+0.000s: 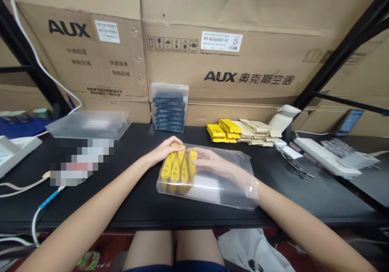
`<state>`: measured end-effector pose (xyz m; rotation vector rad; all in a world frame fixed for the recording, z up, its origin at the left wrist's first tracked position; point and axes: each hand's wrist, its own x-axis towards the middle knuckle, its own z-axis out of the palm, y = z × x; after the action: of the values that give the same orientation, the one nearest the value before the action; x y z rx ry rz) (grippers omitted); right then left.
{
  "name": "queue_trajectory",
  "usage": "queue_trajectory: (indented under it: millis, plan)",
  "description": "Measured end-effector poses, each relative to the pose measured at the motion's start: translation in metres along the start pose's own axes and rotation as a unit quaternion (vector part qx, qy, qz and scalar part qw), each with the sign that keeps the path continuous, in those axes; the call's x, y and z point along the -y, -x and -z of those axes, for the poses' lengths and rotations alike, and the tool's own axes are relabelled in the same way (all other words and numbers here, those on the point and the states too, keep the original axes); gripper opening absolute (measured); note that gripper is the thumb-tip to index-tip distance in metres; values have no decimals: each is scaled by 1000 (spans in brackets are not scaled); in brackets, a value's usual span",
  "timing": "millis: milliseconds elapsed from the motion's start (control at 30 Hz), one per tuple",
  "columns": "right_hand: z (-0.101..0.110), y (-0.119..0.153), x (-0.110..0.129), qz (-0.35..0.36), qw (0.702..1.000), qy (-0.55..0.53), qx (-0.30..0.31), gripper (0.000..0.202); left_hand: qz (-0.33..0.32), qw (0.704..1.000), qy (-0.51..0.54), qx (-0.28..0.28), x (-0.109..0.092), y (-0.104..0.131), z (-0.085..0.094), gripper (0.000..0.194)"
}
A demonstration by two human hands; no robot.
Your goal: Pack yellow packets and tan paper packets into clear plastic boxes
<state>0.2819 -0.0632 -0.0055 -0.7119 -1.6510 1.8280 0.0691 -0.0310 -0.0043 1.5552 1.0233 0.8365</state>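
1. At frame centre, the clear plastic bag [209, 195] lies on the table [130, 207], a row of yellow packets [175, 171] at its left end.
2. Your left hand [167, 148] grips the row's top; your right hand [214, 164] is inside, fingers against the rightmost packet; I cannot tell whether they pinch.
3. Right of centre, behind, sit beige packets [257, 132].

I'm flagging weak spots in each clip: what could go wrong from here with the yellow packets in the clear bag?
The packets stand in a row with space beside them in the bag, so they might topple if the right hand moves away. The bag's mouth sits around that arm, so it could snag if the hand pulls out.
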Motion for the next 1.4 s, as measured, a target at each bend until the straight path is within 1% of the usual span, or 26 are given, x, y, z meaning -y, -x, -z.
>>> queue_trajectory:
  millis: [200, 333, 500, 633, 700, 767, 867, 967, 1100, 1300, 1400]
  plan:
    - [-7, -6, -4, 19, 998, 21, -55, 44, 3, 1000, 17, 3, 1, 0, 0, 26]
    - [-11, -7, -5, 18, 997, 21, -68, 42, 0, 1000, 12, 6, 1, -1, 0, 27]
    - [-11, -4, -5, 12, 998, 7, -63, 52, -5, 1000, 7, 7, 1, -1, 0, 25]
    - [-6, -2, -6, 24, 1000, 8, -14, 71, -9, 1000, 6, 9, 3, -2, 0, 25]
    - [-4, -3, -9, 26, 999, 18, -5, 79, -6, 1000, 11, 9, 3, -2, 0, 25]
    - [-3, -5, -12, 30, 999, 35, -24, 79, -3, 1000, 13, 3, 2, -1, -1, 24]
    - [-5, -8, -17, 43, 996, 50, -67, 72, -2, 1000, 10, -6, 0, -1, -1, 24]
    - [-9, -9, -18, 45, 991, 64, -105, 69, -1, 1000, 19, 2, 2, -2, 0, 26]
    - [-12, -8, -18, 46, 988, 75, -125, 66, -3, 1000, 26, 14, 5, -4, 1, 27]
    - [-12, -7, -18, 37, 978, 112, -170, 53, -6, 1000, 30, -2, 6, -5, 0, 26]
    - [-11, -7, -19, 34, 971, 134, -193, 48, -9, 1000, 24, -1, 7, -6, 1, 27]
